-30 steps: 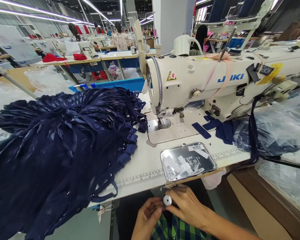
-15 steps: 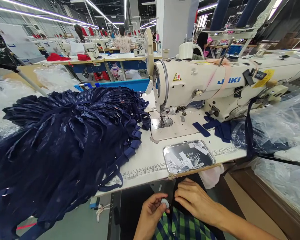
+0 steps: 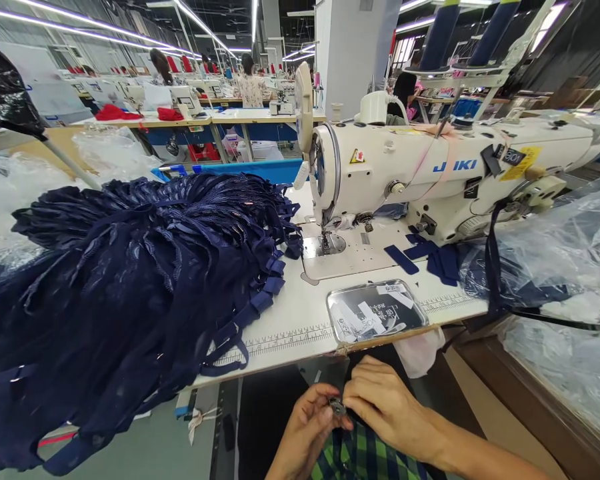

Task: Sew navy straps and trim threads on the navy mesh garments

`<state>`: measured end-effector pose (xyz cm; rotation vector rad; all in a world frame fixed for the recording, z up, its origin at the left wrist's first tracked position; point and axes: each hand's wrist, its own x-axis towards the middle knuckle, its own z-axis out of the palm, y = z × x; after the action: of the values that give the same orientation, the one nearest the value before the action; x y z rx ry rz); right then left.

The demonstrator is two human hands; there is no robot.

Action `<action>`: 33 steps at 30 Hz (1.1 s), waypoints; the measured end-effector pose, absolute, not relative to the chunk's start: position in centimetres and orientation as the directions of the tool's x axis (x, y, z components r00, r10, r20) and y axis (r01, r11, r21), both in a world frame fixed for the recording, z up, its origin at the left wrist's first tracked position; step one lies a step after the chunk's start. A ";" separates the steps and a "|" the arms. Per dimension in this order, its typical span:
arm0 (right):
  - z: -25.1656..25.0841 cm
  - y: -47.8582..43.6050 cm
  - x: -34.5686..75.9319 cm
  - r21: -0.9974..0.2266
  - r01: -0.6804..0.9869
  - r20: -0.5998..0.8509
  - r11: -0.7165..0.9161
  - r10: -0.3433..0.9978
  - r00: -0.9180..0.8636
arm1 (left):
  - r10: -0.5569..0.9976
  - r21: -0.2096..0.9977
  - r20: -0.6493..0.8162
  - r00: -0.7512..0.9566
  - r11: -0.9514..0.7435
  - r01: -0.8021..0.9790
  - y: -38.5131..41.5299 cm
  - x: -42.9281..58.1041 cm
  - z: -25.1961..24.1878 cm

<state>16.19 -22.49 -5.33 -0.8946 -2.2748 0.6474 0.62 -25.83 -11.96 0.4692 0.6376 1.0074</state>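
Observation:
Below the table's front edge, my left hand (image 3: pixel 313 421) pinches a small round metal bobbin case (image 3: pixel 337 405) between thumb and fingers. My right hand (image 3: pixel 383 403) is closed just to the right, its fingertips against or very near the case; whatever they pinch is hidden. Both hands are above a green and navy checked cloth (image 3: pixel 370 455). Over them stands a white sewing machine (image 3: pixel 380 167), its needle area (image 3: pixel 325 243) with no fabric under it.
A large bundle of navy strapped garments (image 3: pixel 130 267) covers the table's left side. A metal tray (image 3: pixel 377 313) of paper labels lies at the front edge. Navy fabric pieces (image 3: pixel 443 261) and clear plastic bags (image 3: pixel 555 240) are at the right. People work at machines behind.
The bobbin case has turned from its smooth round face to a more detailed side. My right hand has moved left, up to the case. The view has shifted slightly.

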 end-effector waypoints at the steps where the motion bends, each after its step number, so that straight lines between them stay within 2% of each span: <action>1: -5.3 -22.5 16.1 -0.621 0.433 0.348 0.653 0.725 -0.594 | 0.879 0.601 -0.254 0.404 0.470 -0.647 -25.7 0.7 -12.1; 7: -5.4 -22.5 16.0 -0.601 0.449 0.337 0.661 0.719 -0.608 | 0.869 0.467 -0.227 0.439 0.493 -0.734 -25.2 1.5 -12.4; 14: -5.4 -22.4 16.4 -0.613 0.459 0.345 0.643 0.741 -0.576 | 0.869 0.438 -0.204 0.450 0.493 -0.752 -24.9 1.7 -12.2; 26: -4.2 -22.6 16.7 -0.643 0.415 0.463 0.644 0.758 -0.459 | 0.867 0.451 -0.225 0.444 0.497 -0.741 -24.9 1.2 -13.5; 33: -3.7 -22.7 16.9 -0.622 0.432 0.494 0.654 0.755 -0.432 | 0.841 0.570 -0.242 0.484 0.527 -0.630 -25.1 1.6 -13.5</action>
<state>16.90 -22.67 -3.73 -0.9179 -2.0841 0.5240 1.61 -25.07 -13.53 0.4387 0.5374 0.9310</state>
